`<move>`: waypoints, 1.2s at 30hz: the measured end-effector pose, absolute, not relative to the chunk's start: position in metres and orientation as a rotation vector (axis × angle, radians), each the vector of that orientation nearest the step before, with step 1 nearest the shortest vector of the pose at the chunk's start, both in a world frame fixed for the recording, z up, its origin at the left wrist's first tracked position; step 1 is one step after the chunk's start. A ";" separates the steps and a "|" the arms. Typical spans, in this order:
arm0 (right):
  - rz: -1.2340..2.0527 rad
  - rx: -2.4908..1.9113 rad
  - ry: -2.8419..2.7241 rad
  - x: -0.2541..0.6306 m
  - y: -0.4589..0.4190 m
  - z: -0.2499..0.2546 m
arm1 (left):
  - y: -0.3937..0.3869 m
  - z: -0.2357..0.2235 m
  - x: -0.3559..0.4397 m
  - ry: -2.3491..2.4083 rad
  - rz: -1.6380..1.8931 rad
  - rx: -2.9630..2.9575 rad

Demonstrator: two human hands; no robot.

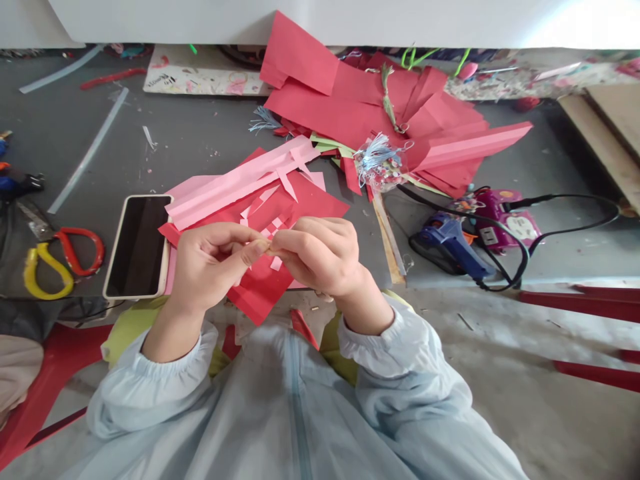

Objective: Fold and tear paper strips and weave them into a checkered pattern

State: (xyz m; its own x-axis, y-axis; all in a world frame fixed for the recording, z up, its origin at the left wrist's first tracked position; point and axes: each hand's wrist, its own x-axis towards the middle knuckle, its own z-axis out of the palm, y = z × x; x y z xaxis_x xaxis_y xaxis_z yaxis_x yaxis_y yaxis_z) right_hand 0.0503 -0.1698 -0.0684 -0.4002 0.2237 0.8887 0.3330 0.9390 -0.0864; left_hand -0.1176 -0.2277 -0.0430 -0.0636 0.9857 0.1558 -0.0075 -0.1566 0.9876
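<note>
My left hand (pixel 210 263) and my right hand (pixel 323 257) meet fingertip to fingertip over the near edge of the table, pinching a small pink paper strip (pixel 275 250) between them. Most of the strip is hidden by the fingers. Directly under the hands lies a red paper sheet (pixel 260 293) with pink strips woven through it. Longer pink paper strips (pixel 240 183) lie just behind the hands.
A phone (pixel 137 243) lies face up left of my hands, with red and yellow scissors (pixel 63 257) further left. A pile of red paper (pixel 380 107) fills the far middle. A blue glue gun (pixel 453 243) with black cable lies at right.
</note>
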 end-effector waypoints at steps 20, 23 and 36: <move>-0.091 -0.383 -1.954 0.053 -0.164 -0.067 | -0.225 -0.047 -0.116 1.165 1.372 1.276; -0.102 -0.389 -1.965 0.053 -0.165 -0.068 | -0.226 -0.046 -0.116 1.177 1.361 1.284; -0.138 -0.366 -2.038 0.053 -0.165 -0.070 | -0.224 -0.045 -0.115 1.167 1.317 1.260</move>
